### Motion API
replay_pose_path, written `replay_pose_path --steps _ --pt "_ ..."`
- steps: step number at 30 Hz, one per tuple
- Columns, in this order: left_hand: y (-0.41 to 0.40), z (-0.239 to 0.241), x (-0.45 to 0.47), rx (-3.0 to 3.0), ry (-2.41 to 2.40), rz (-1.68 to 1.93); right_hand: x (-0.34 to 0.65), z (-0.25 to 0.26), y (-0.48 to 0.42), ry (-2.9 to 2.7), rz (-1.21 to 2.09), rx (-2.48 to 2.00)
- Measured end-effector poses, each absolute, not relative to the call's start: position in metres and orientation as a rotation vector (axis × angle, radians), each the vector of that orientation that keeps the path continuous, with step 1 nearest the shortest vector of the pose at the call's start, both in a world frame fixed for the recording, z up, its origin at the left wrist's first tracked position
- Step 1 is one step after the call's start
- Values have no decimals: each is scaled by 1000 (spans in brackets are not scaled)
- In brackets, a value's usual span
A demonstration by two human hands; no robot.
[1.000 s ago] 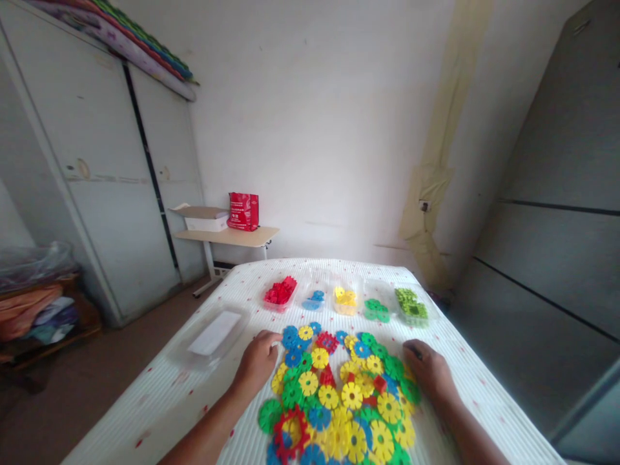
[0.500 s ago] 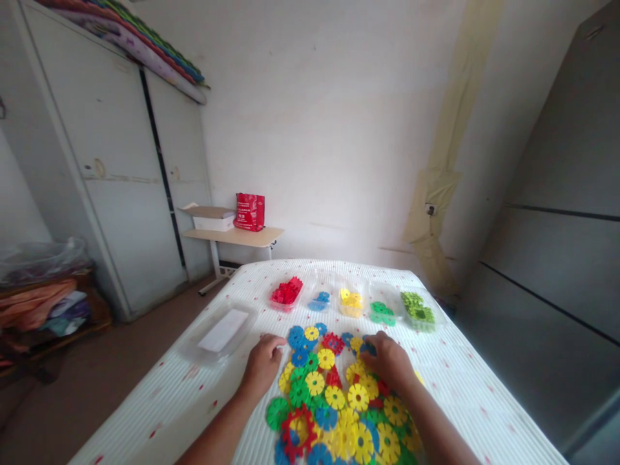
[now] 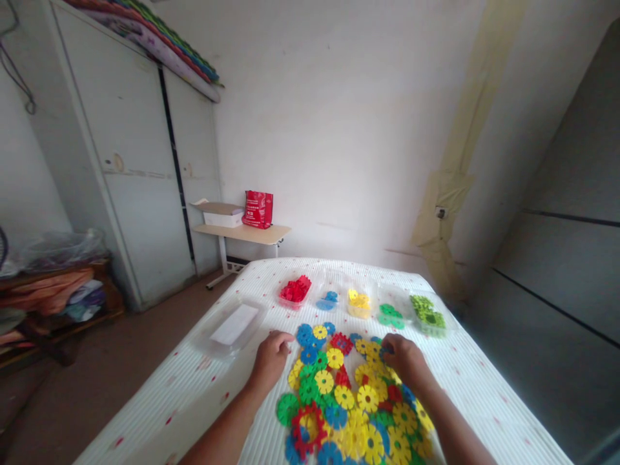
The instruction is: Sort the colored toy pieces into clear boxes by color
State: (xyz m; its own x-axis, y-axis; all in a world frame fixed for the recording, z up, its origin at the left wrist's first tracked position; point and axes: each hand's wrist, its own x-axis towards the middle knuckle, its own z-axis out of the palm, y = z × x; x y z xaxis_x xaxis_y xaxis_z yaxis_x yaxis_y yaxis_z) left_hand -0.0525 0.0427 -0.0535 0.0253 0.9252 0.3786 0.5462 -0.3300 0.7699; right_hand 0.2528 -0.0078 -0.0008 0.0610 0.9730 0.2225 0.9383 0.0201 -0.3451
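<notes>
A pile of flower-shaped plastic pieces [image 3: 343, 394] in yellow, green, blue and red spreads over the near middle of the table. At its left edge rests my left hand [image 3: 272, 355], beside the blue pieces [image 3: 304, 334]. Its fingers are curled in, and anything inside them is hidden. My right hand [image 3: 404, 357] is bent over the pile's upper right side, next to yellow pieces [image 3: 373, 349]. Those fingers are drawn together and point down; what they grip, if anything, does not show. A red square piece [image 3: 341, 343] lies between the hands.
Behind the pile stand clear tubs of red pieces [image 3: 295, 290], blue pieces [image 3: 328, 299], yellow pieces [image 3: 359, 300], green pieces [image 3: 390, 315] and light green pieces [image 3: 427, 311]. A clear lid or tray [image 3: 203, 349] lies left. The white table [image 3: 159, 413] has a ribbed cover.
My right hand has shifted right across the pile's top edge, uncovering yellow pieces. The left hand stays at the left edge. The whole view has swung slightly left.
</notes>
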Motion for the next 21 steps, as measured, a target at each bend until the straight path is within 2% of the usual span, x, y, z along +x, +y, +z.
replay_pose_path --steps 8,15,21 --pt "46 -58 -55 1804 1473 1248 170 17 15 -1926 684 -1529" --pt "50 -66 -57 1741 1455 1258 109 10 31 -2336 482 -1724" --pt "51 -69 -58 1735 1431 1276 103 8 33 -2372 394 -1819"
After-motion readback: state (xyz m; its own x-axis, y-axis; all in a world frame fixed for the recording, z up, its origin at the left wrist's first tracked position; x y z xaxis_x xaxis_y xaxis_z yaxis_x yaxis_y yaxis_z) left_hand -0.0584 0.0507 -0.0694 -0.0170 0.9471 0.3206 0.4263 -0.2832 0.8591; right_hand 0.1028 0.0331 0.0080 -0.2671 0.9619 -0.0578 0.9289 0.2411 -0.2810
